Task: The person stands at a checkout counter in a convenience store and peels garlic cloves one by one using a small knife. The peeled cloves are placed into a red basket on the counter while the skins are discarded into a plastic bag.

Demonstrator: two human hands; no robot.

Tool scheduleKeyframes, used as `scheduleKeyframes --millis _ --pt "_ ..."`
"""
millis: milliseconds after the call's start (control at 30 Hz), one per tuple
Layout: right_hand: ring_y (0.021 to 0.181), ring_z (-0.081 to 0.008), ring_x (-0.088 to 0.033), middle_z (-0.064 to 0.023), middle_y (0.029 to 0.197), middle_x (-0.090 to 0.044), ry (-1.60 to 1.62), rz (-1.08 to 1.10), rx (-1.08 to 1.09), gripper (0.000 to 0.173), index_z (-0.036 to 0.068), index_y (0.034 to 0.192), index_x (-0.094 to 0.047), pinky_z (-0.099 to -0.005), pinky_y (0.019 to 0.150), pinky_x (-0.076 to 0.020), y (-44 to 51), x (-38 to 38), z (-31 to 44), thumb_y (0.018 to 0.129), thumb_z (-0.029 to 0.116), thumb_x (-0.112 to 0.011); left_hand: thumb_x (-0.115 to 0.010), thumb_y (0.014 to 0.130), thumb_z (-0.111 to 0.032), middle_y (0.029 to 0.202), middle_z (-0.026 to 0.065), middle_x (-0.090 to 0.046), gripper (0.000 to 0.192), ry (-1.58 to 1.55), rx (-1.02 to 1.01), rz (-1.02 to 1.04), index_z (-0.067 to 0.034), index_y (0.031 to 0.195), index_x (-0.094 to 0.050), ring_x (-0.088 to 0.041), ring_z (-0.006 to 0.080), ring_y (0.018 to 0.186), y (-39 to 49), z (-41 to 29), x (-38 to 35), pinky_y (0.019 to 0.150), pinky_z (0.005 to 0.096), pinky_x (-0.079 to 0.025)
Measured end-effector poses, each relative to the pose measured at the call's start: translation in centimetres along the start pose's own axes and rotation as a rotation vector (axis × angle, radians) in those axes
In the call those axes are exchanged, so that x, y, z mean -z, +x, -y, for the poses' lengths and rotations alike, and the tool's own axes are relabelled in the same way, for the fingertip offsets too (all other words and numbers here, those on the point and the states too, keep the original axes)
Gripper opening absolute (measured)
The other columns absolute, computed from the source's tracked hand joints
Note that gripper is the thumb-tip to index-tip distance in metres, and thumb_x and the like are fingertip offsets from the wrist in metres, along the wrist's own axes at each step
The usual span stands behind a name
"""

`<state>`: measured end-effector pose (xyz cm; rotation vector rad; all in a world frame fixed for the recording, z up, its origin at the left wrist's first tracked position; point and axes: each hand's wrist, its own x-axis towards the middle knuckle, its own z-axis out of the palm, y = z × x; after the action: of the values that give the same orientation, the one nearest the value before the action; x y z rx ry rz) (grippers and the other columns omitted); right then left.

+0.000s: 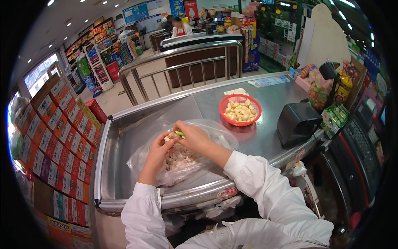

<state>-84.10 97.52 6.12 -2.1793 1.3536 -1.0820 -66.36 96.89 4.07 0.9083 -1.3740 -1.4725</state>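
Both my hands meet over a clear plastic bag (214, 130) spread on the metal checkout counter (183, 109). My left hand (160, 147) holds a pale piece of garlic (168, 137), partly hidden by the fingers. In my right hand (191, 135) is a small tool with a bright green handle (179, 133), held against the garlic; its blade cannot be seen. Beneath the hands, garlic skins and scraps (183, 158) lie in the bag. To the right, a red plastic basket (221, 113) holds many peeled garlic cloves (241, 111).
A black device (298, 124), candy packs and a keyboard (362, 140) are at the right. A steel railing (186, 51) runs beyond the counter, and stacked cartons (59, 133) stand at the left. A person (182, 29) is behind another counter at the back.
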Motion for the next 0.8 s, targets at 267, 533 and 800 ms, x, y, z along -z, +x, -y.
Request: scheduleKeyframes --millis 267,533,800 --pt "0.089 -0.0389 -0.062 -0.0155 0.092 -0.066 0.058 -0.013 0.055 0.028 0.007 0.102 -0.047 -0.0484 0.069 -0.0468 -0.1 -1.2 -0.4 0.084 0.021 -0.063 -0.059 0.095 -0.02 0.095 0.0012 -0.061 0.029 -0.063 0.015 0.012 -0.005 0.12 -0.056 -0.049 0.0049 0.066 -0.1 0.0 0.3 0.055 0.0191 -0.038" --pt "0.087 -0.0418 -0.062 -0.0176 0.092 -0.067 0.28 0.041 0.041 0.03 0.006 0.104 -0.045 -0.0495 0.071 -0.047 0.0 -1.6 -0.5 0.084 0.019 -0.061 -0.055 0.097 -0.029 0.087 0.0006 -0.059 0.026 -0.148 0.037 0.039 -0.007 0.112 -0.056 -0.047 0.0054 0.056 -0.3 -0.2 0.5 0.044 0.0176 -0.036" --pt "0.085 -0.0427 -0.062 -0.0181 0.091 -0.066 0.212 0.11 0.055 0.032 0.008 0.107 -0.042 -0.0505 0.07 -0.047 -0.2 -1.8 -0.6 0.082 0.016 -0.06 -0.047 0.1 -0.037 0.089 -0.0014 -0.058 0.028 0.069 0.083 -0.08 -0.012 0.106 -0.058 -0.051 0.0039 0.07 -0.3 -0.2 -0.1 0.05 0.0171 -0.038"
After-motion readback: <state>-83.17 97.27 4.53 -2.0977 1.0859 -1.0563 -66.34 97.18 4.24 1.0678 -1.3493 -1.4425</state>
